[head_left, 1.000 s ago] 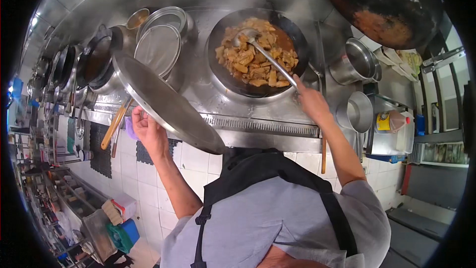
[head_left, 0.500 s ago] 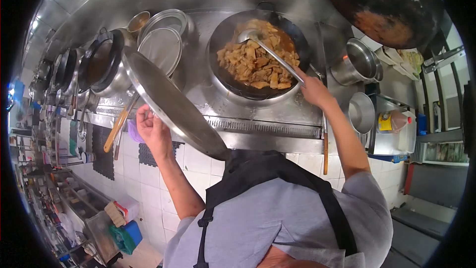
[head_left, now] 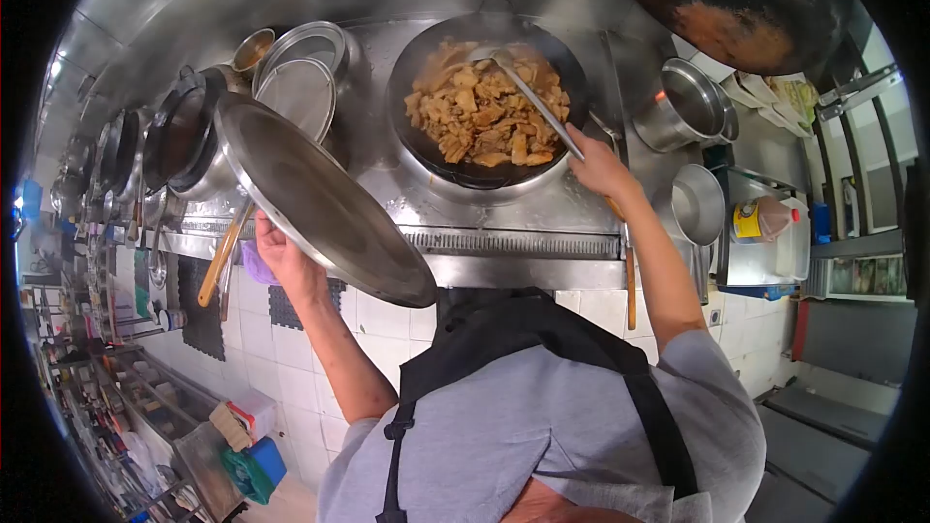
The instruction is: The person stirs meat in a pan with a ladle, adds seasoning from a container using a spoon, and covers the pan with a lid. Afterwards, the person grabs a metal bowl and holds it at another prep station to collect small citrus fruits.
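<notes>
A large round metal lid (head_left: 334,208) hangs tilted over the stove's front edge, its inner face turned partly up. My left hand (head_left: 293,260) grips it by the rim at the lower left, the fingers partly hidden behind it. My right hand (head_left: 603,174) is closed around the handle of a ladle (head_left: 538,100). The ladle slants into a black wok (head_left: 405,140), its bowl among chunks of brown, sauced food (head_left: 484,114) on the far side. Steam rises from the wok, which sits on a burner ring.
Left of the wok stand a round wire strainer (head_left: 296,102), a small bowl (head_left: 254,50) and several pots. A steel pot (head_left: 678,107), a metal basin (head_left: 697,205) and a yellow-labelled bottle (head_left: 760,220) are on the right. A blackened wok (head_left: 736,10) looms at upper right.
The ladle's bowl has moved deeper into the food at the far side, and the pieces have shifted. The lid has turned to show more of its inner face.
</notes>
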`<state>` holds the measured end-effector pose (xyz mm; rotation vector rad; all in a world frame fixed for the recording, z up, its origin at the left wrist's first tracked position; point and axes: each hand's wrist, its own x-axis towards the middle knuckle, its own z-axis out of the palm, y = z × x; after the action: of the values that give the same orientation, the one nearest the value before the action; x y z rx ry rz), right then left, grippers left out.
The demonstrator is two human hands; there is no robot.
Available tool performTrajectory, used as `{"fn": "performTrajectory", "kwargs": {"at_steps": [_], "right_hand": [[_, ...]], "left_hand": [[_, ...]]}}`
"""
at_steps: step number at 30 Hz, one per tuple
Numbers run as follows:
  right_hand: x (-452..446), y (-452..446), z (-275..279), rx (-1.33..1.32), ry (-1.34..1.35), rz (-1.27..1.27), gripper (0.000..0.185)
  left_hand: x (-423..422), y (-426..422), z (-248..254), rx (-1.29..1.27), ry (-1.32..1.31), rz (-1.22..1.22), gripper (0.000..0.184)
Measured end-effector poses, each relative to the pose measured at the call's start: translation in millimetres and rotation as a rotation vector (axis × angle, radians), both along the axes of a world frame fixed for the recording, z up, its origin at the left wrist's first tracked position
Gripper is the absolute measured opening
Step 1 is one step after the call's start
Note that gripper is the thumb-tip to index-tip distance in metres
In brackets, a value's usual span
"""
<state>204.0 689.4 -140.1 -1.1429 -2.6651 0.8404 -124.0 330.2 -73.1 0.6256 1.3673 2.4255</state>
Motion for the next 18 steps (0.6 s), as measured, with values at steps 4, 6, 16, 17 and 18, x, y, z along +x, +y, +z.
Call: {"fn": "performTrajectory", "kwargs": {"at_steps": [4, 6, 16, 17, 18], "right_hand": [[21.4, -39.9, 40.3, -0.038, -0.052, -0.154, 0.068], [52.7, -51.2, 36.4, 0.018, 0.141, -0.071, 0.069], [175.4, -124.5, 126.4, -0.323, -0.033, 0.007, 0.064], [179.1, -126.7, 116.7, -0.255, -0.056, 0.022, 0.064], [177.2, -129.7, 111.6, -0.186, -0.08, 0.034, 0.064]], "left_hand": [[8.9, 3.0, 12.1, -0.05, -0.016, 0.066, 0.036], [10.2, 0.9, 11.7, -0.065, -0.034, 0.084, 0.037], [1.9, 1.3, 6.0, -0.166, -0.088, 0.165, 0.037], [2.6, 5.0, 8.1, -0.16, -0.047, 0.151, 0.037], [1.2, 8.6, 8.7, -0.13, -0.023, 0.107, 0.036]]}}
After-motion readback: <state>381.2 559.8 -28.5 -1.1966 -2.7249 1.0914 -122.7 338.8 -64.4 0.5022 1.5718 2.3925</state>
